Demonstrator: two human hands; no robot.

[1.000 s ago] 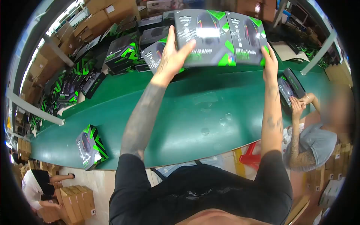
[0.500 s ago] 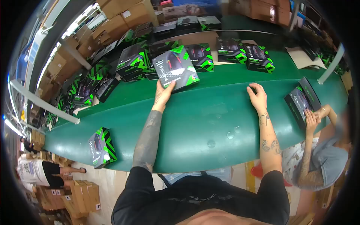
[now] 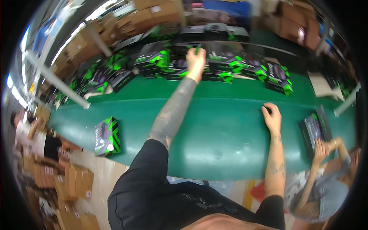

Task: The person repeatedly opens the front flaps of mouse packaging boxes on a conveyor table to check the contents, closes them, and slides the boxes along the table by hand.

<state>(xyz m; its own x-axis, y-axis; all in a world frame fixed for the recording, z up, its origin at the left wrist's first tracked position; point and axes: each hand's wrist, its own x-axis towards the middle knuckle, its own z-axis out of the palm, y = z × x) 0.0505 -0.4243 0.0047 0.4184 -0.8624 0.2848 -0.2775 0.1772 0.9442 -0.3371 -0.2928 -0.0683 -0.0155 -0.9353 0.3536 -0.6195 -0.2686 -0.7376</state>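
Observation:
My left hand [image 3: 196,63] reaches over the row of mouse boxes at the back of the green table, its fingers blurred beside a black-and-green mouse box [image 3: 225,55] that rests on another. A bit of green shows between its fingertips; whether they grip anything is unclear. My right hand [image 3: 273,117] hovers above the table at the right, fingers curled in, with a small dark spot in the curl that I cannot make out. Left of my arms, a single mouse box [image 3: 107,137] lies on the table.
At the right, a co-worker's hands [image 3: 322,148] hold an open mouse box [image 3: 315,132]. More boxes [image 3: 153,57] crowd the back. Metal posts [image 3: 61,82] rise at the sides, and brown cartons [image 3: 78,178] stand on the floor at left.
The mouse box that my left hand held up is out of that hand; one now sits on the back row near it. My left hand moved forward and right. The view has shifted.

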